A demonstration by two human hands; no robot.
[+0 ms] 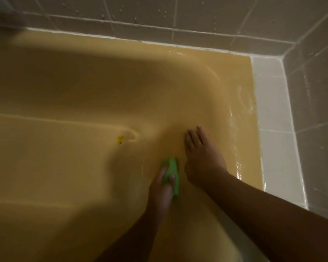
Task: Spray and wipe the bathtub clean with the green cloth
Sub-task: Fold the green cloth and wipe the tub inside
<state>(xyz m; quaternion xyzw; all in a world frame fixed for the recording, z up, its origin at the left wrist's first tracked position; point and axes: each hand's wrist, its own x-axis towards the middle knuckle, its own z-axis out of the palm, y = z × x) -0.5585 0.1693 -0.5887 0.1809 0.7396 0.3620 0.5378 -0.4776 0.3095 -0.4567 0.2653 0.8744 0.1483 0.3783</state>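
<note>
Yellow bathtub (74,82); green cloth (172,167) in left hand (160,190)

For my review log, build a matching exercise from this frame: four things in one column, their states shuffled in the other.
1 green cloth
2 right hand
3 wall tiles
4 bathtub

A dotted with droplets
B yellow
C in the left hand's grip
D flat on the tub, fingers straight

Pairs: 1-C, 2-D, 3-A, 4-B
</note>
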